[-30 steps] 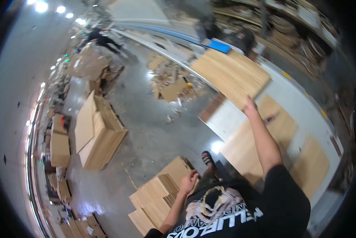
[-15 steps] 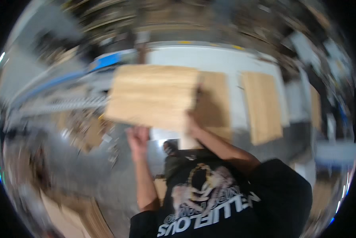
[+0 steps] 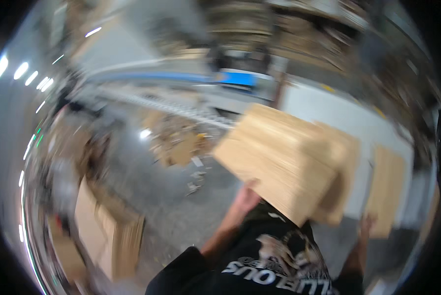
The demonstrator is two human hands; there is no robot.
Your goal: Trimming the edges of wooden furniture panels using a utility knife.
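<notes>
Left of the white table (image 3: pixel 306 101), stacked panels (image 3: pixel 119 246) are seen. By the left hand (image 3: pixel 246 198), a board (image 3: pixel 277 152) is gripped at the table's left end. Apart, the right hand (image 3: pixel 368 224) is seen near a narrow panel (image 3: pixel 387 189) at the table's right; its grip cannot be told.

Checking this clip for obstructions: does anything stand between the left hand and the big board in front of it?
Nothing visible does: the left hand meets the big board directly at its near edge. The right hand is off to the right, clear of that edge.
</notes>
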